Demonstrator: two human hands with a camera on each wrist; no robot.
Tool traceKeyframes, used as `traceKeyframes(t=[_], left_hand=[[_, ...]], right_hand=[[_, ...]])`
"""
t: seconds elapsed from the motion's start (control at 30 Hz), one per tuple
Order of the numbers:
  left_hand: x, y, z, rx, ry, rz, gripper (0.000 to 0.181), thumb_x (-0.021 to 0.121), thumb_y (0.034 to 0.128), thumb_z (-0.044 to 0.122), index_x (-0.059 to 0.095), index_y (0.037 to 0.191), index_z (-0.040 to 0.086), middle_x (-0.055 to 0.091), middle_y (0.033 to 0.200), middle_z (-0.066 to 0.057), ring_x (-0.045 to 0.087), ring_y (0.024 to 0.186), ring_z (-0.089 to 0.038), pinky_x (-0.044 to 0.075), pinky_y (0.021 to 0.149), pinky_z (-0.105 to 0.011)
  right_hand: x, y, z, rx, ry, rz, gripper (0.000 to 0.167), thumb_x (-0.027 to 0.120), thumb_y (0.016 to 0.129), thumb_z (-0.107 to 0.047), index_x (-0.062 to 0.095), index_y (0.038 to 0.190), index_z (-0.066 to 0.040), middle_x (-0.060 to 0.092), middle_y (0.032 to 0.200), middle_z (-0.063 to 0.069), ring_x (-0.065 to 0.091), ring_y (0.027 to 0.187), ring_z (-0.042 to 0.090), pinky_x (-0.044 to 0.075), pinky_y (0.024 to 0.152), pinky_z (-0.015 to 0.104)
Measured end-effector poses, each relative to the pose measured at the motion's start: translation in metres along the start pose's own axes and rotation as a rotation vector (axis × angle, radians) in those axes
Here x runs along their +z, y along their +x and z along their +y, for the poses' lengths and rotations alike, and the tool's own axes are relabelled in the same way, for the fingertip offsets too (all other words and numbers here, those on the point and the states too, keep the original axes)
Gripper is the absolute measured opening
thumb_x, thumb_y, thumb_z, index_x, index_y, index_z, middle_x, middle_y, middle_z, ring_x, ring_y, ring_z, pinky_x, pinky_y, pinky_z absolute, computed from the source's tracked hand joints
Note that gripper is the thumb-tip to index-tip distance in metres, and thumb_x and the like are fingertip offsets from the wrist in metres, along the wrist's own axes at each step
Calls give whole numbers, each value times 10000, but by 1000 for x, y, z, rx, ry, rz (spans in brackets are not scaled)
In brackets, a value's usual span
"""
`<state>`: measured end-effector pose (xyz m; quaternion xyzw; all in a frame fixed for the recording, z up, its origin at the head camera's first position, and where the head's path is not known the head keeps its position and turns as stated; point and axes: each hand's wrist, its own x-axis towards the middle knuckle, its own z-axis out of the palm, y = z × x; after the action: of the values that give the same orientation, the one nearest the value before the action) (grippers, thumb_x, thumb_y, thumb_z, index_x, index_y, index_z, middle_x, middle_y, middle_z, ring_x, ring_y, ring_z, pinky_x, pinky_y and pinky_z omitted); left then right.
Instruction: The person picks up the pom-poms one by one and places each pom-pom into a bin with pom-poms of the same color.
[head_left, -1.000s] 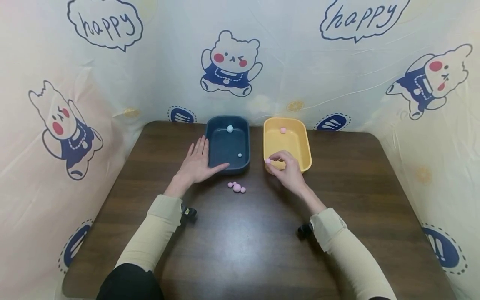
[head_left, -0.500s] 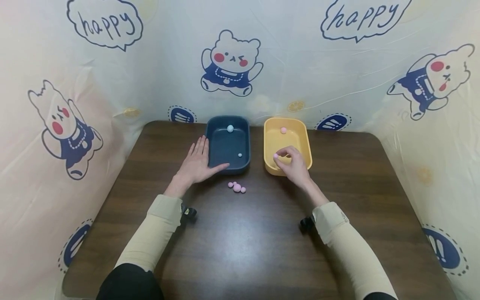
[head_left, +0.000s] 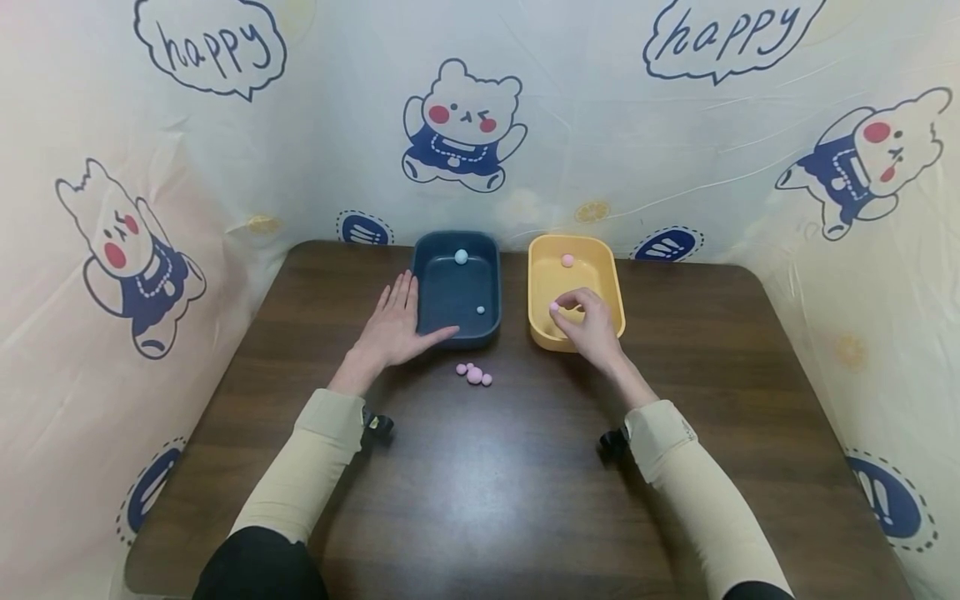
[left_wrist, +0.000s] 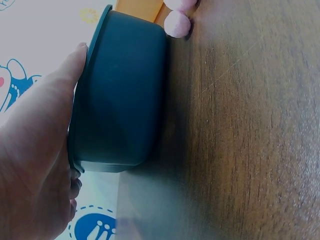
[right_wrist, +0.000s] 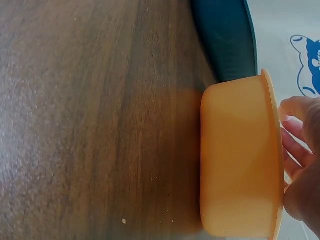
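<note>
Right grip (head_left: 591, 329) pinching a pink ball (head_left: 554, 307), held over yellow tray (head_left: 551, 340). Second pink ball (head_left: 567, 261) in that tray, beyond the grip. Left grip (head_left: 390, 327) fingers straight, against dark blue tray (head_left: 457, 287); two pale blue balls (head_left: 461, 257) inside, right of it. Pink cluster (head_left: 475, 376) on table (head_left: 480, 500) between grips.

Wears a pale beige left sleeve (head_left: 292, 479) at lower left of the frame and a matching right sleeve (head_left: 716, 508) at lower right, ending in broad, greyish cuffs (head_left: 330, 421). Shows black cloth (head_left: 258, 568) at the bottom left edge. Carries small black devices (head_left: 381, 427) at the wrists. Leaves left hand (head_left: 390, 329) and right hand (head_left: 594, 335) bare.
</note>
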<state>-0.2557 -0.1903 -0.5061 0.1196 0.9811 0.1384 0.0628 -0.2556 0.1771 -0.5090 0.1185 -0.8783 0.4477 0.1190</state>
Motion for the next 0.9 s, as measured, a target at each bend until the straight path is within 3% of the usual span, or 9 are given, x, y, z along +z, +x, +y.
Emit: traceKeyframes(t=[0.4,0.73,0.9], left_hand=[[2,1,-2,4,1,6,1346,402,901,977,5,1759,20,-91,1862,-149,30,1748,-402,71,1424,-573],[0,0,-1,4,-10,-3,1339,421,907,969,-22,1760,36,-84,1864,-147,-2,1753,-377,54,1426,-552],[-1,0,-1,-1,-17,-8,1345,432,905,968,-15,1760,30,-79,1865,-154,-21,1754,-363,43,1427,-547]], right_hand=[[-2,-4,1,-11,-17,9,235,807,960,-115,768,1132,41,759,1129,242,697,1086,397,563,1001,540],[-4,-14,-8,7,11,-44,348,813,989,-118,749,1296,33,763,1306,230,691,1238,401,538,1125,555],[-2,-21,-13,-43,35,-49,420,833,973,-106,728,1357,27,745,1383,227,673,1334,415,505,1197,554]])
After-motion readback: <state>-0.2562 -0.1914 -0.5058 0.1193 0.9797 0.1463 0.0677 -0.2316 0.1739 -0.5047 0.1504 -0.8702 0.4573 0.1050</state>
